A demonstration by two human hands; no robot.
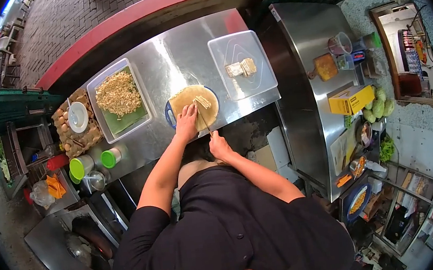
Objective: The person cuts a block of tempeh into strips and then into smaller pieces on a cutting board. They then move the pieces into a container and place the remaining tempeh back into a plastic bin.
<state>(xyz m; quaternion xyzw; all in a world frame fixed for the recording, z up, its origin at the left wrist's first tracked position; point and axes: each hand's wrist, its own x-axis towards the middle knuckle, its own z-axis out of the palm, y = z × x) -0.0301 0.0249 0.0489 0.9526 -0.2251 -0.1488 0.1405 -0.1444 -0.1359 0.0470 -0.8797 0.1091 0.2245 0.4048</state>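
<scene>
A round wooden cutting board (178, 99) with a blue rim and handle lies on the metal counter in front of me. On it is a small stack of pale strips (202, 102) that looks like sliced tempeh. The fingertips of my left hand (188, 123) press against the left side of this stack. My right hand (220, 146) is closed round the handle of a knife (205, 121), whose blade points away from me across the board to the strips. Two pale blocks (241, 68), apparently tempeh too, rest on a clear plastic lid (261, 80) to the right.
Left of the board stands a clear tub (148, 110) of chopped pieces (117, 95) over a green leaf. Beyond it are an egg tray (62, 122) with a white bowl (78, 118), and green-lidded jars (110, 157). A steel cabinet (302, 73) borders the right side.
</scene>
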